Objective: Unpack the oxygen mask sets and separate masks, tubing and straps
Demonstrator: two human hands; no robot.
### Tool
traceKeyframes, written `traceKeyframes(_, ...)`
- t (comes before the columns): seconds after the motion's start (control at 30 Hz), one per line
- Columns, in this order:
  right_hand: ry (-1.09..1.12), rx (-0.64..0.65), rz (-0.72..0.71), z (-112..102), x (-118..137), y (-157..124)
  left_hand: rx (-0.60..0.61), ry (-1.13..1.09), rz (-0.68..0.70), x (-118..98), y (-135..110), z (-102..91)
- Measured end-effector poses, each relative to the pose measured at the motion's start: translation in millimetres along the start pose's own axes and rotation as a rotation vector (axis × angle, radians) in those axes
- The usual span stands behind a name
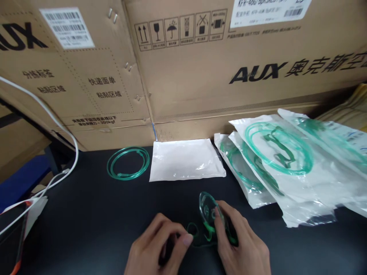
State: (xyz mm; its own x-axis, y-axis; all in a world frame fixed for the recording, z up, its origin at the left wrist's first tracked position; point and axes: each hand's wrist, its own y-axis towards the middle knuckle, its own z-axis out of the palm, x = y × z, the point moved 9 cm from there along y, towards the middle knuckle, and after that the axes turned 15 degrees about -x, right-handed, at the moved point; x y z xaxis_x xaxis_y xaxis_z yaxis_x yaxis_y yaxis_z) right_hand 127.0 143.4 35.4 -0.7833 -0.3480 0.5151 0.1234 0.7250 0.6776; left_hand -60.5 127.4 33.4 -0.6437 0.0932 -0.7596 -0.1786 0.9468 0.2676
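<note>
Black table (91, 217), carton (195, 88) along back; room leftward; right hand (241, 240) holds mask (207, 206).

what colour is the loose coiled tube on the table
The coiled tube is translucent green; head view.

Bare left grip (149, 246), slim fingers (169, 228), a short thumbnail (188, 239) on show, and there's the right grip (242, 238), bare too, just as slender, knuckles (243, 222) softly rounded

Clear plastic mask (206, 205) is standing tilted, partly covered up, with bright green bits (210, 230) at its lower end. Thin green strap (197, 228) looks kinda blurry, curling into a loop just left of it.
</note>
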Motion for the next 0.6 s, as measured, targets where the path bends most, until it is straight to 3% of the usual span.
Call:
traceKeyframes(0.13, 0.048, 0.003, -0.011, -1.3, 7.2, -1.8, 0.160, -0.006, 0.009, -13.4, 4.3, 33.5)
traceKeyframes(0.23, 0.136, 0.035, -0.014, -2.3, 12.1, -0.9, 0.237, -0.026, 0.009, -12.8, 5.7, 44.5)
traceKeyframes(0.43, 0.281, 0.221, 0.021, 11.1, 11.0, -4.2, 0.280, -0.091, 0.088, -10.6, 10.2, 35.2)
traceKeyframes(0.6, 0.196, 0.190, 0.045, 13.6, 5.5, -8.0, 0.218, -0.052, 0.132, -9.5, 9.7, 28.1)
